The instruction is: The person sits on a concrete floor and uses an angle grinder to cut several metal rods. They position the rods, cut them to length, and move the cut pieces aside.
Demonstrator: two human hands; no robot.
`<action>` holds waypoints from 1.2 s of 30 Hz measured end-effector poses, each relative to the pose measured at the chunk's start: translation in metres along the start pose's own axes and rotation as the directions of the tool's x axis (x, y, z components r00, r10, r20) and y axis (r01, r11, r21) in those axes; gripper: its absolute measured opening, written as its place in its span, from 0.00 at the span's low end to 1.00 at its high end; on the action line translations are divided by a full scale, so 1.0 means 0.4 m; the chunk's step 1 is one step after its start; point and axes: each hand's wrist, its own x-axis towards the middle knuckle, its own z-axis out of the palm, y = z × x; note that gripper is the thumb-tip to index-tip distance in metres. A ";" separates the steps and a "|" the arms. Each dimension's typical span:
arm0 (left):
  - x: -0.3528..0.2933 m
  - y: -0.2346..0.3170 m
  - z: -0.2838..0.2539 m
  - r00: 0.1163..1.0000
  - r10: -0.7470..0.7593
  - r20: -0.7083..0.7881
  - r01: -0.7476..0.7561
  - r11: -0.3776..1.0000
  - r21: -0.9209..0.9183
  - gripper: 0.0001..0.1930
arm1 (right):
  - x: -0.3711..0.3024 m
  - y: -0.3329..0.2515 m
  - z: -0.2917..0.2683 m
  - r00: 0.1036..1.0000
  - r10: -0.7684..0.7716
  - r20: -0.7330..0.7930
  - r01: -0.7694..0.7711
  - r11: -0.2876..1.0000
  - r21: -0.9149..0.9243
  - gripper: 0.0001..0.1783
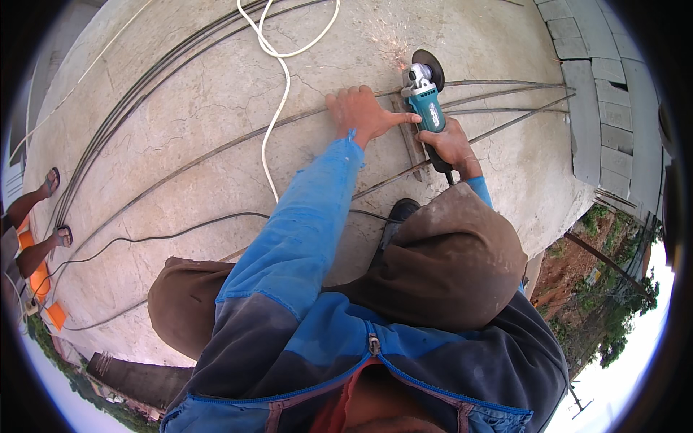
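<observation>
My right hand [449, 142] is wrapped round the teal and black body of an angle grinder [431, 112]. The grinder's dark disc [431, 66] is at its far end, and sparks [393, 54] fly off to the far left of it. Beside the tool, my left hand [361, 114] presses down over a long steel rod [245, 137], its fingers bent across it. The left thumb stretches out to the grinder's side. A flat metal bar [413, 148] lies crosswise under the rods, just left of the grinder. Where the disc meets the rod is hard to see.
More rods [498, 90] run right towards grey blocks [616, 115]. Bundled rods [137, 94], a white cable [287, 79] and a black cord [180, 227] cross the concrete floor [238, 86]. Another person's sandalled foot [52, 182] is at far left, near orange objects [40, 278]. Beyond the right edge, ground drops away.
</observation>
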 end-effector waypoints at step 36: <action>0.000 0.000 0.006 1.000 0.002 -0.025 -0.002 1.000 0.003 0.67 | 0.016 0.029 -0.001 1.000 0.012 0.020 -0.011 0.999 -0.030 0.22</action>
